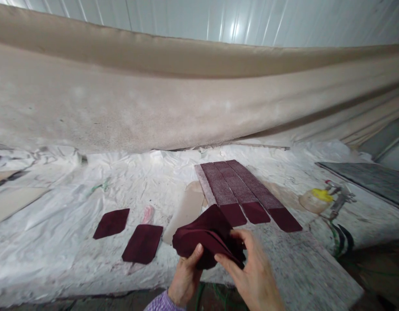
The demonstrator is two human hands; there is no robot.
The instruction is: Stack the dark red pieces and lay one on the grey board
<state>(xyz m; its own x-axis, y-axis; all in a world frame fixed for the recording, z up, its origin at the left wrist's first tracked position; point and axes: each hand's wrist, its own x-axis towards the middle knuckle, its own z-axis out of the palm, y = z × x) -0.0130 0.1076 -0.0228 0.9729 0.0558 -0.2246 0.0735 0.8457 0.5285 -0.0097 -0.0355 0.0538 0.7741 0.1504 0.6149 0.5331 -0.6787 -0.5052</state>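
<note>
A stack of dark maroon fabric pieces (202, 233) is held up over the table's near edge, bent and fanned at its edges. My left hand (188, 272) grips it from below left, thumb on top. With thumb and fingers, my right hand (251, 268) pinches the stack's right edge. Behind it, several long maroon strips (238, 181) lie side by side on a board (303, 255); their far parts look whitish and speckled, their near ends plain maroon. Left of my hands, two loose maroon pieces (143, 244) lie flat on the table.
White, stained sheeting (73, 255) covers the table. A spray gun (342, 201) lies at the right beside a pot with yellow on it (316, 199). A dark panel (368, 179) is at far right. A beige cloth (154, 95) hangs behind.
</note>
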